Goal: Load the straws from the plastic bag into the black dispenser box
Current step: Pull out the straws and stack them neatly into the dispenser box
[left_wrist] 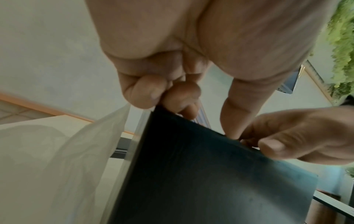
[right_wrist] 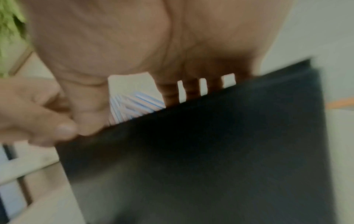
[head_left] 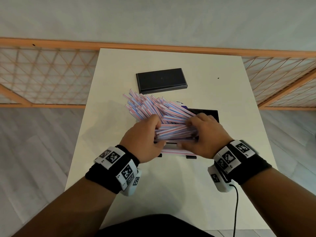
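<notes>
A thick bundle of pink-and-blue striped straws (head_left: 153,106) lies slanted across the open top of the black dispenser box (head_left: 209,114), its far ends fanning up and left. My left hand (head_left: 156,132) grips the bundle's near left part, and my right hand (head_left: 186,134) grips it from the right. Both thumbs sit at the box's near rim. In the left wrist view the clear plastic bag (left_wrist: 76,159) hangs beside the box wall (left_wrist: 210,174), caught under my curled fingers (left_wrist: 147,94). The right wrist view is blurred: fingers (right_wrist: 191,91) reach over the box rim (right_wrist: 210,98) beside straws (right_wrist: 134,104).
The box's black lid (head_left: 160,81) lies flat on the white table (head_left: 230,100) behind the straws. A wooden lattice rail (head_left: 47,74) runs behind the table. A black cable (head_left: 236,211) hangs from my right wrist over the table's near edge.
</notes>
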Motion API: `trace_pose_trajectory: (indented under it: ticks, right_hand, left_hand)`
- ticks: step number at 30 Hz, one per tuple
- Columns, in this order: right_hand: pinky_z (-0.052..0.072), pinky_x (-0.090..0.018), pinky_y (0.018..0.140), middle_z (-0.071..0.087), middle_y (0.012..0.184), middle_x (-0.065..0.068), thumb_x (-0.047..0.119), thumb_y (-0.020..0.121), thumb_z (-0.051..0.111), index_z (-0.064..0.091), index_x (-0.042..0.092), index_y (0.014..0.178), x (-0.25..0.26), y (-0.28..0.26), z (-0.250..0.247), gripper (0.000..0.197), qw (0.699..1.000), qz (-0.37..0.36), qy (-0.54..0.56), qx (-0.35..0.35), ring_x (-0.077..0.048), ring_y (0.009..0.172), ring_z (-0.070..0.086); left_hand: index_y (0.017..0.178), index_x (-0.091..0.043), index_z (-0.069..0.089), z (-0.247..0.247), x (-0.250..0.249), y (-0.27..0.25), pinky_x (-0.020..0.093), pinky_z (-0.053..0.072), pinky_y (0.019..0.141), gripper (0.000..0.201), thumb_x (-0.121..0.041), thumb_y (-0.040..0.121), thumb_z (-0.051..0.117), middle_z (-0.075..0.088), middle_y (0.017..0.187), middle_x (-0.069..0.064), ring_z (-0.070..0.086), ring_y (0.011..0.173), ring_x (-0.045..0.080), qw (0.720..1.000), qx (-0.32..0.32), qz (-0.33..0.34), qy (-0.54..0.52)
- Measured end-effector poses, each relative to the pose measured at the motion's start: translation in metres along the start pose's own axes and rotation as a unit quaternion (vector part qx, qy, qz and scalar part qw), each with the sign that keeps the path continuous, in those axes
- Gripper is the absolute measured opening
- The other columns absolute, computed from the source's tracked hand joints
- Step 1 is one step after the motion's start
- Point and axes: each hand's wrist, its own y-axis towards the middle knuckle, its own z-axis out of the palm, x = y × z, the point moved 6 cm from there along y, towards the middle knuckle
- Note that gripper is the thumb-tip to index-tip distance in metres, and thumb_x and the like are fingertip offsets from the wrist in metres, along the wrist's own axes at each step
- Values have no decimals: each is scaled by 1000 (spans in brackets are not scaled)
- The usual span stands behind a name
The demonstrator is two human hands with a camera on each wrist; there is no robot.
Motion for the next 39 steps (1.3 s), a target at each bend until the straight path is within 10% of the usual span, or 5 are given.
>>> trace_pose_trajectory:
  ticks: [14,26,31,34,39]
  right_hand:
    - [44,-41,101,52,127,-7,67,72,51,48,16,133,-6,7,14,79,997,61,50,1,-29,118,49]
    - [47,-40,92,51,111,-2,46,69,71,51,20,106,-4,12,11,50,991,91,86,-36,-27,106,51]
    - [46,-40,95,53,119,-8,40,71,68,49,14,123,-6,17,12,62,988,130,81,-26,-31,110,53]
    - [49,-42,89,55,110,-2,42,67,64,52,22,115,4,21,20,54,993,94,74,-5,-29,101,56]
    - [49,-44,92,51,116,-7,51,67,67,47,13,119,7,26,21,67,987,133,88,-1,-31,106,56]
  left_hand:
    - [89,-14,70,-3,14,2,35,55,71,16,-18,80,83,66,89,0,65,75,22,991,-125,42,-23]
    - [61,-19,47,-29,19,-18,11,35,52,35,-30,75,77,47,56,-8,43,50,7,956,-276,-12,-102]
    - [94,-24,46,-21,59,-5,48,60,77,70,-61,50,85,58,84,-2,60,72,20,892,-207,-281,-288]
    - [124,-17,50,-20,57,15,51,57,97,104,-51,35,94,71,112,1,72,101,20,856,-193,-237,-416]
    - [109,-17,63,-29,36,44,52,58,95,74,-22,44,96,71,102,6,73,99,30,831,-206,-153,-494]
